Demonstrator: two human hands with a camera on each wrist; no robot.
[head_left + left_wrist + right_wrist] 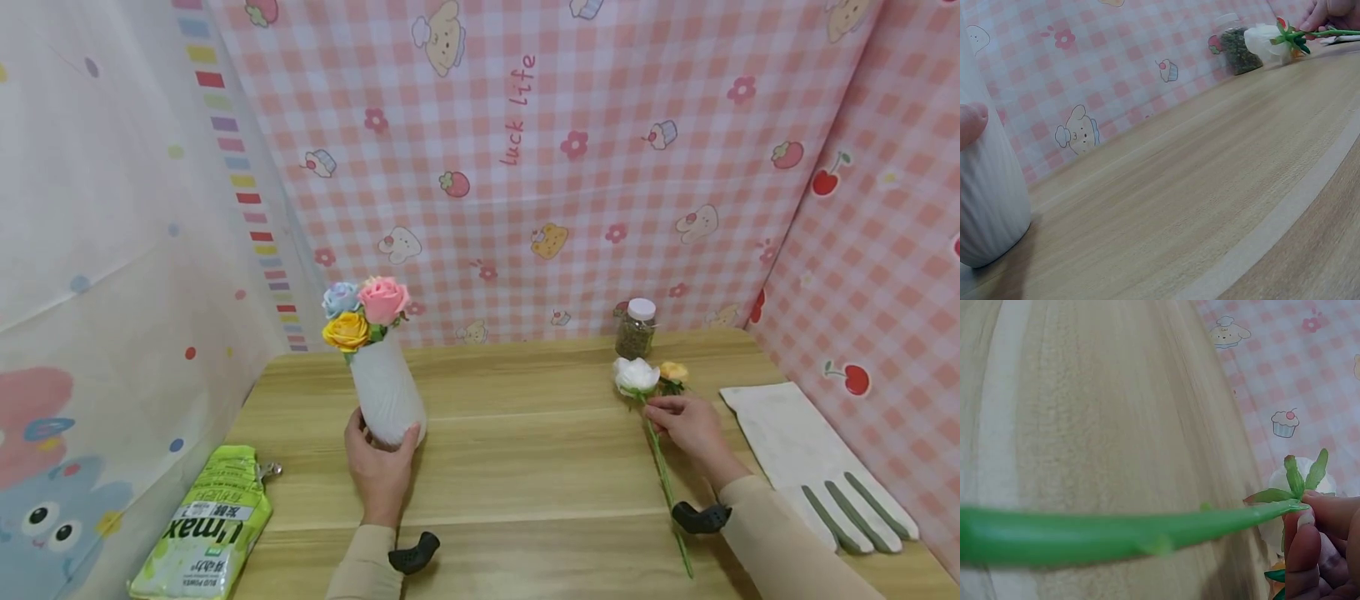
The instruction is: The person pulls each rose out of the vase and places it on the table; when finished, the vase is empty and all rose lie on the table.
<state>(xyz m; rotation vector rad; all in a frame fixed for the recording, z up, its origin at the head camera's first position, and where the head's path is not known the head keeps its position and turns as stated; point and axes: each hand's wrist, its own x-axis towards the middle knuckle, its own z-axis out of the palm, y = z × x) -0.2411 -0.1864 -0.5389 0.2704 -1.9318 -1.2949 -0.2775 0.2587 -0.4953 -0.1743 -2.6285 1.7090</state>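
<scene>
In the head view a white ribbed vase (386,387) stands at the left with a pink rose (384,300), a light blue rose (341,298) and a yellow rose (347,332) in it. My left hand (381,471) grips the vase low down, thumb on its right side. On the right, my right hand (692,429) pinches the green stem (1147,534) of a white rose (636,377) just beneath the bloom. The stem slants toward the table's front. Behind that hand is an orange-yellow flower (673,372), its stem mostly hidden.
A jar (636,335) with a white lid and dark green contents stands at the back right. White gloves (813,458) with grey-green stripes lie along the right edge. A green pouch (206,525) with a metal clip lies front left. Patterned cloth borders the wooden table (517,475).
</scene>
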